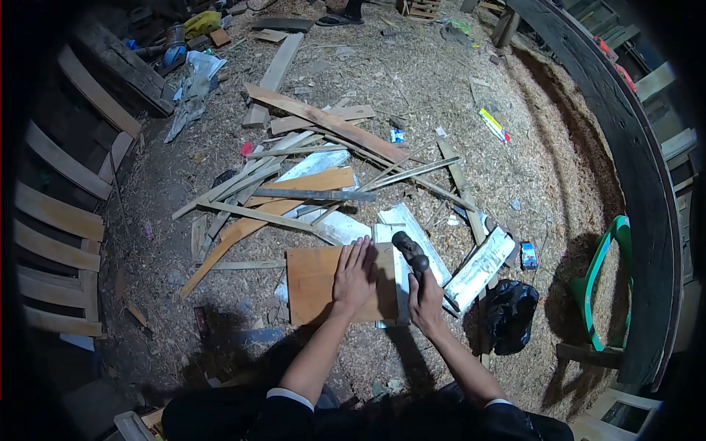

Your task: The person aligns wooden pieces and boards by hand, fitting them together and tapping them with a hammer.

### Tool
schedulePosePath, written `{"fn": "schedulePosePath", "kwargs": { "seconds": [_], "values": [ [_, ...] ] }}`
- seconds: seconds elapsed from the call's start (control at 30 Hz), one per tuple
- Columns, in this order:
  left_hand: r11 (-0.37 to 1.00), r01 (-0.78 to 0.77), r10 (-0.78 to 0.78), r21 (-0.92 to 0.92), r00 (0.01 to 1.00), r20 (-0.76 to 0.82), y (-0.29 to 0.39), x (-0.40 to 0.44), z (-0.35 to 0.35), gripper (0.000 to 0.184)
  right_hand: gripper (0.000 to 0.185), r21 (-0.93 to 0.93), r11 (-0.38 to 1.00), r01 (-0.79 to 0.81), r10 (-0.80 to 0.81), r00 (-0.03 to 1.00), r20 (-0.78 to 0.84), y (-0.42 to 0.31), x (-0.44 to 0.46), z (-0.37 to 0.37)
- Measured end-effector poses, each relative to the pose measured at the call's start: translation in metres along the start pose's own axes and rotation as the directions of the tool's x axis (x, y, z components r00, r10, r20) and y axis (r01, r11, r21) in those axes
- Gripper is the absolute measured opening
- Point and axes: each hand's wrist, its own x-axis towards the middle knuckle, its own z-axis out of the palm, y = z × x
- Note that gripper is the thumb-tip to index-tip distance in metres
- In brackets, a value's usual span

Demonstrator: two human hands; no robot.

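My left hand (354, 281) lies flat on a brown wooden board (312, 287), fingers stretched out and pressing on its surface. My right hand (426, 301) is wrapped round a dark hammer (409, 251), its head pointing away from me above the board's right side. The handle is mostly hidden in my fist. Whitish, worn boards (403, 290) lie under and beside the brown board's right edge. Whether the hammer touches any wood I cannot tell.
Beyond the board lies a heap of loose wooden strips (316, 195) on the shaving-covered ground. A black plastic bag (512, 316) and a blue small packet (528, 256) are to the right. A green curved frame (588, 294) stands by a long dark beam (625, 147).
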Motion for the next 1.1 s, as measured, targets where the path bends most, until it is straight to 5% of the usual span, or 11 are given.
{"fn": "schedulePosePath", "kwargs": {
  "seconds": [0.1,0.17,0.33,0.47,0.53,0.73,0.8,0.87,0.93,1.0,1.1],
  "values": [
    [0.999,0.001,-0.002,0.045,1.0,0.023,0.003,-0.002,-0.007,0.073,0.041,0.023,0.998,0.059,-0.059,0.998,-0.004,0.002,0.002,-0.004],
    [0.995,0.0,-0.005,0.101,0.999,0.05,0.007,-0.001,-0.007,0.073,0.044,-0.233,0.971,-0.056,0.126,0.947,0.296,0.001,0.008,-0.008],
    [0.998,-0.028,0.027,0.054,0.999,0.021,0.005,0.001,-0.01,0.069,0.046,-0.046,0.999,0.017,-0.016,1.0,0.004,0.013,-0.002,-0.001],
    [1.0,-0.026,0.026,0.013,1.0,0.017,0.006,0.0,-0.013,0.068,0.046,0.004,0.996,0.084,-0.084,0.996,0.009,0.018,0.003,-0.007],
    [0.999,-0.028,0.028,0.035,1.0,-0.004,0.007,0.002,-0.005,0.068,0.045,-0.305,0.952,0.029,0.071,0.948,0.311,0.005,0.015,-0.016],
    [1.0,-0.03,0.03,0.003,0.999,0.011,0.005,0.003,-0.012,0.067,0.053,-0.098,0.983,0.156,-0.163,0.985,-0.063,0.022,0.002,-0.005],
    [1.0,0.011,-0.012,0.024,1.0,0.024,0.005,0.003,-0.005,0.068,0.052,-0.091,0.972,0.218,-0.218,0.976,0.01,0.015,0.004,-0.013],
    [0.999,-0.002,0.001,0.05,1.0,0.019,0.008,0.005,0.0,0.067,0.048,-0.262,0.963,0.068,0.007,0.961,0.276,0.002,0.013,-0.013],
    [0.993,-0.023,0.02,0.119,1.0,0.02,0.003,0.003,0.004,0.066,0.048,-0.313,0.949,0.024,0.084,0.941,0.328,0.003,0.013,-0.01],
    [0.999,0.005,-0.004,0.037,1.0,-0.021,0.001,0.01,0.003,0.066,0.049,-0.166,0.977,0.132,-0.118,0.989,0.093,-0.001,0.011,-0.006],
    [0.998,-0.022,0.02,0.062,0.999,0.027,0.007,0.005,-0.013,0.064,0.051,-0.067,0.991,0.12,-0.118,0.993,0.03,-0.006,0.01,-0.008]
  ]
}}
